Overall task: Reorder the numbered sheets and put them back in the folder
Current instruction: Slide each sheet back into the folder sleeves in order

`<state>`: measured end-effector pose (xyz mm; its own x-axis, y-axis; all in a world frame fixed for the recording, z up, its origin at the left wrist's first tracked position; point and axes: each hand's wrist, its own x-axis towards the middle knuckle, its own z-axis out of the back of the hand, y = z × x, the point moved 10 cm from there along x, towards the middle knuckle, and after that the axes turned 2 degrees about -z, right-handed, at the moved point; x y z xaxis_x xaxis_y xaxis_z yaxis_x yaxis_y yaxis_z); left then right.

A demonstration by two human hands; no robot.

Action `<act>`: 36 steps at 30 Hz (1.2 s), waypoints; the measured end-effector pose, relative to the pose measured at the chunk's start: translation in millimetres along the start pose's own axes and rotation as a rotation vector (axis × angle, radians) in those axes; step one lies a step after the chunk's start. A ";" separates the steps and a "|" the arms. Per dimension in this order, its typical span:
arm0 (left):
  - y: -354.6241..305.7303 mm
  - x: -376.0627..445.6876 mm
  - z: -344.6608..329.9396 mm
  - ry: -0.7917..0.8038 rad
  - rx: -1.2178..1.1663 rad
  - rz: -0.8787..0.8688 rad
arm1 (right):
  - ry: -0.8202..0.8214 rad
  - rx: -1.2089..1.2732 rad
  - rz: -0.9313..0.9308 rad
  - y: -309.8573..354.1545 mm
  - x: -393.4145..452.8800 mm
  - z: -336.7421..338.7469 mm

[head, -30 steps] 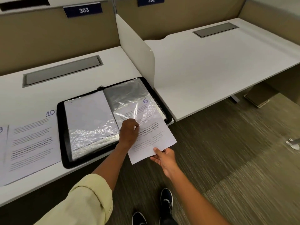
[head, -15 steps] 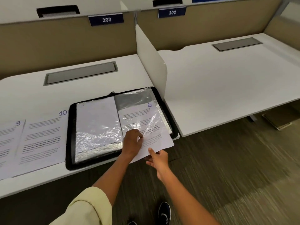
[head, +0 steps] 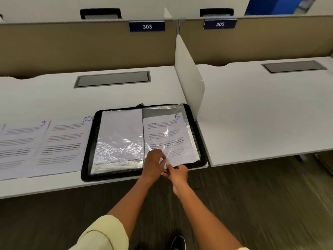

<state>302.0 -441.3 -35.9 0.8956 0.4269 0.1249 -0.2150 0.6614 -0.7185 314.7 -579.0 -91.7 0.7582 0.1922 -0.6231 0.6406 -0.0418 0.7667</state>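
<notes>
Open black zip-edged display folder [head: 144, 141] with clear plastic sleeves, lying flat at the front edge of the white surface [head: 54, 98]. The white printed sheet marked "6" [head: 167, 139] sat in the folder's right-hand sleeve, most of it under the crinkled plastic, its bottom edge just short of the folder's near rim. The left hand [head: 155, 163] rested at the bottom of the folder near the spine, fingers curled down onto the sleeve's lower edge — whether it pinched the plastic could not be told. The right hand [head: 177, 173] met it just to the right, thumb and forefinger pinching the lower left corner of the sheet. The folder's left-hand sleeve held a blank-looking white page [head: 119, 136]. Left of the folder, touching its rim, lay the white printed sheet marked "10" [head: 63, 145]; further left, overlapping it slightly, the white printed sheet marked "9" [head: 19, 147]. Right of the folder stood a white divider panel [head: 189, 76] — beyond it, a second white desk [head: 261, 114].
</notes>
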 end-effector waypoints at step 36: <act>-5.3 10.6 -6.8 0.017 0.179 -0.002 | 0.033 0.072 -0.093 1.4 28.0 -4.6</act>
<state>315.3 -444.5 -35.4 0.9021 0.4162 0.1138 -0.2779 0.7621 -0.5848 336.3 -569.2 -107.3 0.6916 0.2308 -0.6844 0.7158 -0.0925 0.6922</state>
